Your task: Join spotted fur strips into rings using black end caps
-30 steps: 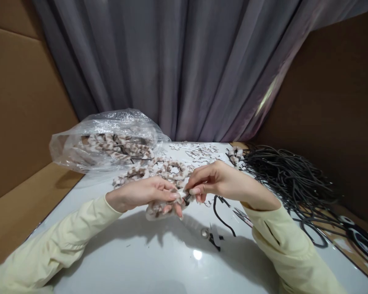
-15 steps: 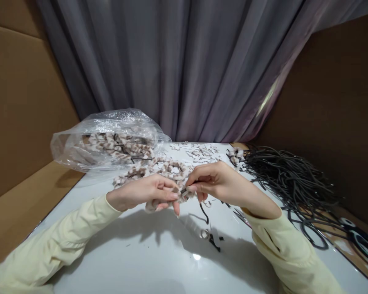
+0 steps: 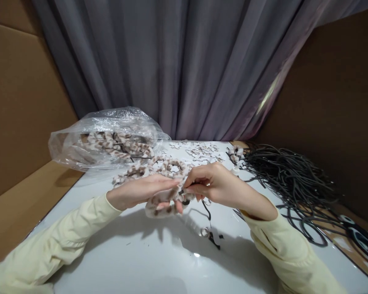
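Since the earlier frame, both hands have drawn closer, bunching the scrunchie [image 3: 162, 206] tighter. Head view: left hand [image 3: 141, 192] grips the scrunchie; right hand [image 3: 216, 183] pinches the black cord [image 3: 206, 208] at its mouth, above the worktop [image 3: 135, 261]. Advisable: keep the cord taut, feed steadily.

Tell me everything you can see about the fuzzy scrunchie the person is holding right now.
The scrunchie is a gathered loop of plush-looking fabric, cream with brown spots. It hangs bunched just above the glossy white table, near its middle. The left hand holds it from above, fingers curled through it; the right hand pinches its right end, where a black elastic cord comes out and trails down. Whether the fabric is sewn closed cannot be told.
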Motion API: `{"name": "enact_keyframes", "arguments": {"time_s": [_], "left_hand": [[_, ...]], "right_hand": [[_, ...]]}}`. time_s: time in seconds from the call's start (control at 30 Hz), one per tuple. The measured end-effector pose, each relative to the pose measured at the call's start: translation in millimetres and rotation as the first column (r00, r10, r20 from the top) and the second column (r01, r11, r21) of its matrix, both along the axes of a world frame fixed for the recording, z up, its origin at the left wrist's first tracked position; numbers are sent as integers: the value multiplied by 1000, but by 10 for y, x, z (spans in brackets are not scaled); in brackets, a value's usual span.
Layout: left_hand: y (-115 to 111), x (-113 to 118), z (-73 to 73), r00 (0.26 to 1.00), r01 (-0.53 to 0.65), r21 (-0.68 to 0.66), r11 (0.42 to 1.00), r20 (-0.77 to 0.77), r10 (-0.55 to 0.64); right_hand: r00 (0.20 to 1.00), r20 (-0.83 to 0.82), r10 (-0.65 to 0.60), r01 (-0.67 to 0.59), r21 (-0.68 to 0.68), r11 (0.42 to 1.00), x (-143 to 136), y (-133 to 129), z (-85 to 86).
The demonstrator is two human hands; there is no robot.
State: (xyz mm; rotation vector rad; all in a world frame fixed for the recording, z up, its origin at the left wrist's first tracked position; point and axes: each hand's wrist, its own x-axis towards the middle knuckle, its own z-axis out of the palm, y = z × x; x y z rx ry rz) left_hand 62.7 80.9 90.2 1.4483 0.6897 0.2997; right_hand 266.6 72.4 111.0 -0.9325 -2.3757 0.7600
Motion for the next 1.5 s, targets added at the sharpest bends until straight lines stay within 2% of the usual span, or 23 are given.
{"name": "enact_keyframes", "arguments": {"time_s": [0.23, 0.43, 0.7, 0.93, 1.1, 1.23, 1.37, 1.5], "left_hand": [[34, -25, -89, 998, 9, -51, 999, -67, -12], [52, -17, -68, 997, 2, -57, 998, -78, -7], [54, 26, -65, 999, -42, -160, 986, 5, 43], [56, 53, -58, 985, -163, -197, 967, 21, 171], [65, 54, -79, 979, -136, -244, 960, 117, 168], [53, 44, -90, 969, -170, -282, 944, 128, 213], [30, 36, -91, 943, -182, -329, 927, 209, 260], [25, 30, -104, 940, -151, -350, 924, 238, 244]], "right_hand": [[998, 49, 45, -46, 17, 999, 13, -9, 43], [993, 83, 85, -94, 106, 990, 15, -2, 30], [996, 28, 82, -86, 232, 969, 5, 2, -19], [999, -27, 33, -28, 180, 983, -34, -8, -11], [1000, -26, -4, 9, 177, 984, -54, -10, -24], [999, -39, -12, 20, 200, 979, -61, 13, -57], [996, -84, -6, 25, 235, 972, -73, 39, -85], [995, -104, 0, 24, 234, 972, -88, 49, -98]]}}
